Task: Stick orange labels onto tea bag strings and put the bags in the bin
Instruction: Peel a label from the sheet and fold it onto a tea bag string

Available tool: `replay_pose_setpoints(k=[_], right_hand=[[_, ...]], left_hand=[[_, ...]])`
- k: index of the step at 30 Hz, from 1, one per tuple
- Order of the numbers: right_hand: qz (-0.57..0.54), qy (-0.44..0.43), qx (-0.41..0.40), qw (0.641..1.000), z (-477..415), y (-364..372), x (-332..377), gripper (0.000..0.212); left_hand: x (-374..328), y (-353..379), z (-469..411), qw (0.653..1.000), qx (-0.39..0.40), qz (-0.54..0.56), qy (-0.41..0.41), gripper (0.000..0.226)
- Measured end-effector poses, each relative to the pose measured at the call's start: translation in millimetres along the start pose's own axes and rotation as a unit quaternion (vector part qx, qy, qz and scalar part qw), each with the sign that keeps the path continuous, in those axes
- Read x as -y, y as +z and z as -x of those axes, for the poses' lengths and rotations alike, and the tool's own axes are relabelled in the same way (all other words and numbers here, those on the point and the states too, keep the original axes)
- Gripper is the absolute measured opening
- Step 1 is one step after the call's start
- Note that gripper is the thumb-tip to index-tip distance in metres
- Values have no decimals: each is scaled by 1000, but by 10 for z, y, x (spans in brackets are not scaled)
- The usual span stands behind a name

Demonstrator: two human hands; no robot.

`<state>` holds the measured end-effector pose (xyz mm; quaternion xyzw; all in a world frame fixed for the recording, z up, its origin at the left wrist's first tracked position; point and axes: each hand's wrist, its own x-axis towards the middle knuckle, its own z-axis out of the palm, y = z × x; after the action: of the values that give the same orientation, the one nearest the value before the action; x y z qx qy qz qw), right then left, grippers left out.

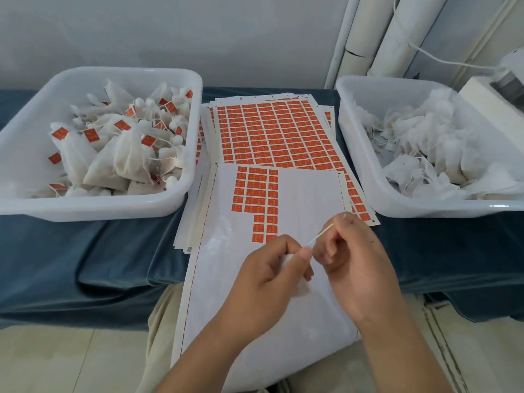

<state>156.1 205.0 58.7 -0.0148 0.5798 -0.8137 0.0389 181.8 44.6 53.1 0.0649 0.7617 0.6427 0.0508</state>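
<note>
Over the near part of the white paper backing sheet [306, 194], low in the view: left hand [269, 270] curled round a small white gauze tea bag [285, 261], thumb pressing on its thin white string [321, 236]. Right hand [355, 259] pinching the far end of that string, so stretched taut between the two grips. No orange tag on this string yet.

Seems to be the step of straightening the string before sticking. Next, probably: free the right hand, peel one small orange rectangular label [258, 238] from the last rows just beyond the knuckles, fold round the string. Calls for a fine fingertip pinch and a straight string.

Then away to the left, over the low rim of the white plastic bin [99, 212] holding labelled bags. Open way there above the dark blue cloth [113, 251]. On the right, a second white plastic bin [425, 212] of unlabelled bags, corner near the right hand; some care needed with the elbow.
</note>
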Motion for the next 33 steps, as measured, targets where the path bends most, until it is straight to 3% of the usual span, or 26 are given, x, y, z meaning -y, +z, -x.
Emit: replay_pose_setpoints(k=[6, 11, 13, 15, 18, 21, 29, 33], right_hand=[[-72, -28, -29, 997, -15, 19, 10, 34], [-206, 20, 45, 977, -14, 179, 49, 32], [-244, 16, 33, 969, -47, 174, 111, 35], [-248, 13, 7, 969, -112, 120, 215, 38], [-187, 23, -18, 982, -233, 24, 304, 32], [-133, 38, -41, 990, -375, 28, 205, 32], [-50, 97, -66, 992, -594, 109, -244, 33], [44, 98, -68, 992, -592, 189, -316, 34]], left_hand=[[-18, -53, 5, 1000, -8, 2, -18, 36], [-34, -72, -53, 1000, -2, 7, 24, 36], [-3, -136, -73, 998, -16, -43, 47, 32], [75, -255, -124, 985, -88, -145, 43, 37], [190, -539, -261, 943, -174, -277, -55, 57], [212, -736, -411, 952, -162, -212, -150, 56], [45, -840, -399, 943, -278, 5, -182, 61], [64, -936, -388, 943, -216, 22, -251, 70]])
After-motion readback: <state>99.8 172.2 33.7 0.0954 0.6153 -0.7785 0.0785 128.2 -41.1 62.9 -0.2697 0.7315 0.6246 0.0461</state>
